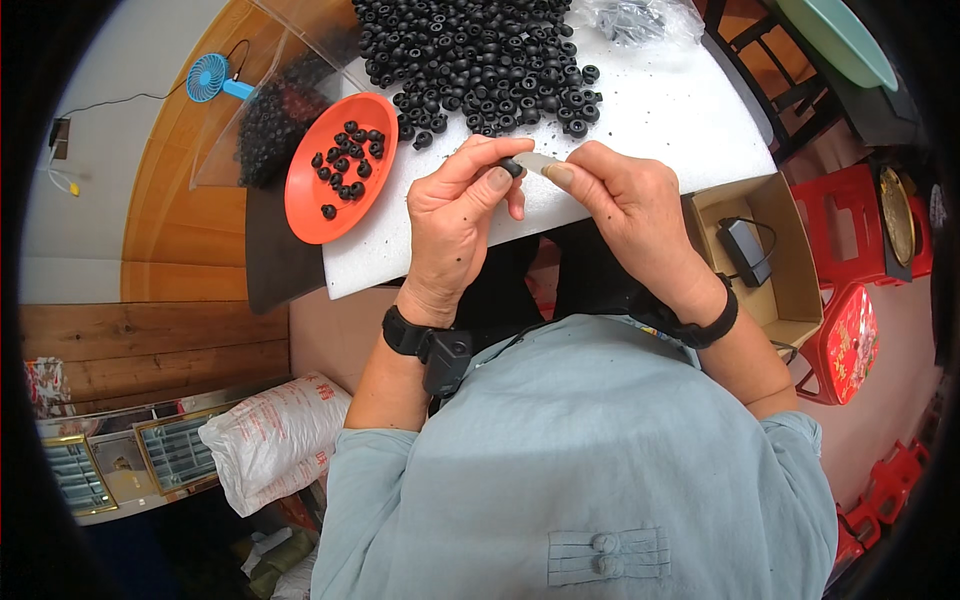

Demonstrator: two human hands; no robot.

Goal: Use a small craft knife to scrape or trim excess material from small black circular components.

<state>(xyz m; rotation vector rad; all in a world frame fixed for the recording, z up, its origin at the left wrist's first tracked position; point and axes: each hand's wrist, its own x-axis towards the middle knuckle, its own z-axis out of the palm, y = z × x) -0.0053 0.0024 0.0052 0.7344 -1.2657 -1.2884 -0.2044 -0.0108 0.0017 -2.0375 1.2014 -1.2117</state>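
Black and rubbery, a small ring-shaped bead (512, 166) sits pinched in the grip of my left hand (455, 225), thumb and forefinger clamped on it just above the near edge of the white foam surface (655, 105). My right hand (630, 210) comes in from the other side, its grip closed on a short pale sliver (535, 162) whose tip meets the bead; I cannot tell what that sliver is made of. Both hands are raised off the surface, wrists bent inward, knuckles up, each wrist wearing a black band. The left forearm rises nearly straight from the lower edge, the right one angles in from the side. Beyond the hands, further across the surface, lies a loose heap of black beads (480, 50), each a matte round ring with a hole through it. Left of the hands on the same surface rests a smooth orange plastic dish (300, 200), round and shallow, holding a few more such beads (350, 160). Off the right edge of the surface stands an open cardboard box (790, 260) with a black device inside.
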